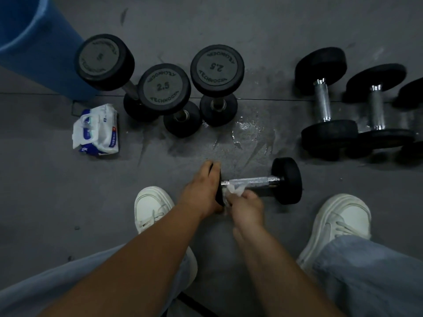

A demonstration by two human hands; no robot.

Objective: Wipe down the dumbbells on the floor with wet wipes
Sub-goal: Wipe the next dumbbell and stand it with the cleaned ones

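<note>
A small black dumbbell with a metal handle lies on its side on the grey floor between my feet. My left hand grips its left head. My right hand pinches a crumpled white wet wipe against the left end of the handle; the hand is motion-blurred. The left head is mostly hidden by my left hand.
Three black dumbbells stand on end at the back. More dumbbells lie at the right. A wet wipe pack lies on the left floor by a blue bin. A wet patch shines on the floor. My white shoes flank the dumbbell.
</note>
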